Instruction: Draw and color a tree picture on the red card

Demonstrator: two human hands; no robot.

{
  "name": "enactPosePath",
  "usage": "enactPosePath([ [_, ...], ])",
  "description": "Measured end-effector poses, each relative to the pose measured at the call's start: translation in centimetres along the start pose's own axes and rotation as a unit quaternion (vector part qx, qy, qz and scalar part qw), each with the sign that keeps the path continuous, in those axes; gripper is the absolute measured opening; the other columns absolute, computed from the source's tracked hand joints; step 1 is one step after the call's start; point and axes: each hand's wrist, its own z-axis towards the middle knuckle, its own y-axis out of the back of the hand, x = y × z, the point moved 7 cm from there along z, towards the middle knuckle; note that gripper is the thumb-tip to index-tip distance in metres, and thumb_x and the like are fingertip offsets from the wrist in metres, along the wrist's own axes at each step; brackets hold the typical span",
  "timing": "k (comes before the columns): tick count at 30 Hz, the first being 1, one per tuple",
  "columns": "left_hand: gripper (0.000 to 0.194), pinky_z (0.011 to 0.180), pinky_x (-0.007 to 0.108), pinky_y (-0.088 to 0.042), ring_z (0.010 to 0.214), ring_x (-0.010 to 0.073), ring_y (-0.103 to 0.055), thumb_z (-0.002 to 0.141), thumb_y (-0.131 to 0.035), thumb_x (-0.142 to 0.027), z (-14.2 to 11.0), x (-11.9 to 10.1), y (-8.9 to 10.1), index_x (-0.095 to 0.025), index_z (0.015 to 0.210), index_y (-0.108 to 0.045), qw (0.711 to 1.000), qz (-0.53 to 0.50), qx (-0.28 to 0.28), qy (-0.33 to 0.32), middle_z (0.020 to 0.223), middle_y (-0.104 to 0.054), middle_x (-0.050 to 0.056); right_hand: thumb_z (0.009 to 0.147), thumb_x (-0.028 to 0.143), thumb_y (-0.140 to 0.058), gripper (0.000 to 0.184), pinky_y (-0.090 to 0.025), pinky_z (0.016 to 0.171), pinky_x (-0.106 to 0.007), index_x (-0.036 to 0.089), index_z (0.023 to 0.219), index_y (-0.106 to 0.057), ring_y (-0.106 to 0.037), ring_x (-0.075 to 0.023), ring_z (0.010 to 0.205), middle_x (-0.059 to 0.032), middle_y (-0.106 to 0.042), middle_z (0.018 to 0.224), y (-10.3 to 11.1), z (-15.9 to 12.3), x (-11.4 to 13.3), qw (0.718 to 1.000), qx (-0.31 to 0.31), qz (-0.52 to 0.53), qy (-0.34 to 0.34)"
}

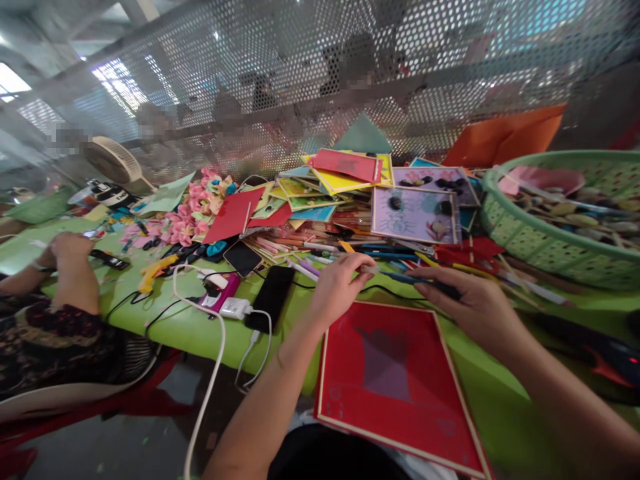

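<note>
A red card with a pale border and a grey-purple shape in its middle lies on the green table in front of me. Just beyond its far edge, my left hand is closed, pinching the end of a thin stick. My right hand is closed round a dark pen-like tool that points left toward the left hand's fingertips. Both hands hover over the card's top edge.
Stacked coloured cards, pens and pink paper flowers crowd the table's far side. A green basket of small pieces sits right. Phones, a charger and white cable lie left. Another person's hand rests at far left.
</note>
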Motion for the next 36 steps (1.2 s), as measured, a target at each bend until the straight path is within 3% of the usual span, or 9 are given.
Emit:
enactPosePath([
  [6, 0.018, 0.093, 0.030, -0.060, 0.101, 0.0197, -0.079, 0.101, -0.078, -0.007, 0.0, -0.5, 0.0, -0.023, 0.111, -0.076, 1.000, 0.000, 0.000, -0.015, 0.109, -0.082, 0.003, 0.103, 0.055, -0.068, 0.038, -0.062, 0.082, -0.039, 0.029, 0.119, -0.089, -0.084, -0.0300, 0.093, -0.0068, -0.090, 0.109, -0.3, 0.0, -0.3, 1.000, 0.001, -0.010, 0.007],
  [12, 0.014, 0.098, 0.033, -0.062, 0.109, 0.0217, -0.080, 0.105, -0.077, -0.013, -0.1, -0.9, -0.8, -0.023, 0.114, -0.079, 0.999, -0.009, 0.035, -0.018, 0.114, -0.083, 0.005, 0.102, 0.056, -0.067, 0.038, -0.061, 0.081, -0.039, 0.029, 0.117, -0.088, -0.083, -0.0292, 0.090, -0.0054, -0.089, 0.103, -0.8, 0.0, -0.5, 1.000, 0.022, 0.001, -0.003],
  [21, 0.013, 0.098, 0.033, -0.064, 0.106, 0.0215, -0.081, 0.105, -0.080, -0.020, -0.3, -0.5, -1.0, -0.024, 0.117, -0.085, 0.994, -0.099, 0.047, 0.015, 0.112, -0.086, 0.006, 0.091, 0.091, -0.064, 0.069, -0.057, 0.074, -0.042, 0.026, 0.099, -0.086, -0.073, -0.0286, 0.079, -0.0045, -0.079, 0.082, -1.3, 0.1, -0.6, 0.990, 0.073, 0.086, -0.084],
  [24, 0.012, 0.098, 0.033, -0.065, 0.105, 0.0212, -0.082, 0.105, -0.081, -0.023, -0.5, -0.8, -0.9, -0.024, 0.116, -0.087, 0.993, -0.110, 0.043, 0.008, 0.112, -0.087, 0.006, 0.086, 0.096, -0.065, 0.075, -0.056, 0.077, -0.041, 0.024, 0.093, -0.084, -0.069, -0.0275, 0.082, -0.0057, -0.077, 0.084, -1.6, 0.1, -0.6, 0.982, 0.093, 0.124, -0.106],
  [30, 0.012, 0.097, 0.033, -0.067, 0.104, 0.0208, -0.084, 0.106, -0.080, -0.026, -0.7, -1.1, -0.8, -0.024, 0.115, -0.088, 0.991, -0.128, 0.038, 0.000, 0.111, -0.088, 0.006, 0.083, 0.097, -0.067, 0.076, -0.053, 0.075, -0.037, 0.024, 0.092, -0.083, -0.065, -0.0262, 0.082, -0.0066, -0.075, 0.085, -1.8, -0.3, -0.7, 0.975, 0.105, 0.148, -0.127],
  [36, 0.013, 0.094, 0.032, -0.068, 0.102, 0.0207, -0.085, 0.105, -0.081, -0.024, -0.7, -1.4, -1.0, -0.025, 0.116, -0.088, 0.987, -0.144, 0.058, 0.030, 0.113, -0.089, 0.006, 0.090, 0.088, -0.070, 0.064, -0.055, 0.074, -0.038, 0.025, 0.091, -0.084, -0.067, -0.0270, 0.080, -0.0074, -0.079, 0.086, -1.2, -0.5, -0.2, 0.977, 0.095, 0.152, -0.119],
])
